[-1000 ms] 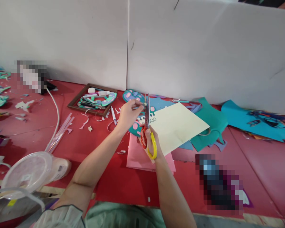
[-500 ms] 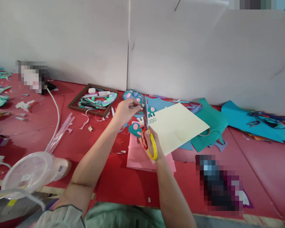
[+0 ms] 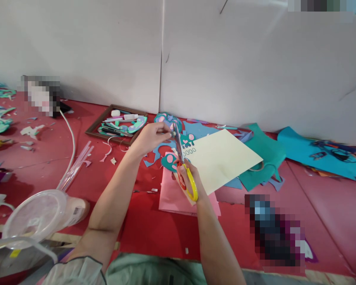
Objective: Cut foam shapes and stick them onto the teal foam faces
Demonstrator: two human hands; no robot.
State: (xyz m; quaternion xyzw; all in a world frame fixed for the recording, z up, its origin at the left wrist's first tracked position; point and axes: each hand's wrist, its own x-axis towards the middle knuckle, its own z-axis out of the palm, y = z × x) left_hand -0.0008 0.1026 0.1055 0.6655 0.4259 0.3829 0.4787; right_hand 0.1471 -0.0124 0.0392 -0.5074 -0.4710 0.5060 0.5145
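My right hand (image 3: 189, 176) grips a pair of scissors (image 3: 191, 186) with red and yellow handles, blades pointing up and away. My left hand (image 3: 154, 136) pinches a small piece of paper (image 3: 173, 133) close to the blade tips. Below the scissors lies a cream sheet (image 3: 222, 158) with small ovals drawn along its left edge. Around it are teal cutouts with pink spots, one a rounded teal cutout (image 3: 168, 161) beside the scissors' handles. Pink paper (image 3: 175, 198) sits under these pieces.
A brown tray (image 3: 91, 128) of pens and cutouts stands behind my left hand. Left are clear straws (image 3: 75, 166) and a plastic tub (image 3: 35, 215). Green sheets (image 3: 255, 174) and a blue sheet (image 3: 296, 146) with a cable lie right. A grey wall (image 3: 255, 67) rises behind the table.
My left hand has moved slightly left and down, with the small piece in its fingers. The scissors' blades have tilted to the left along with it.
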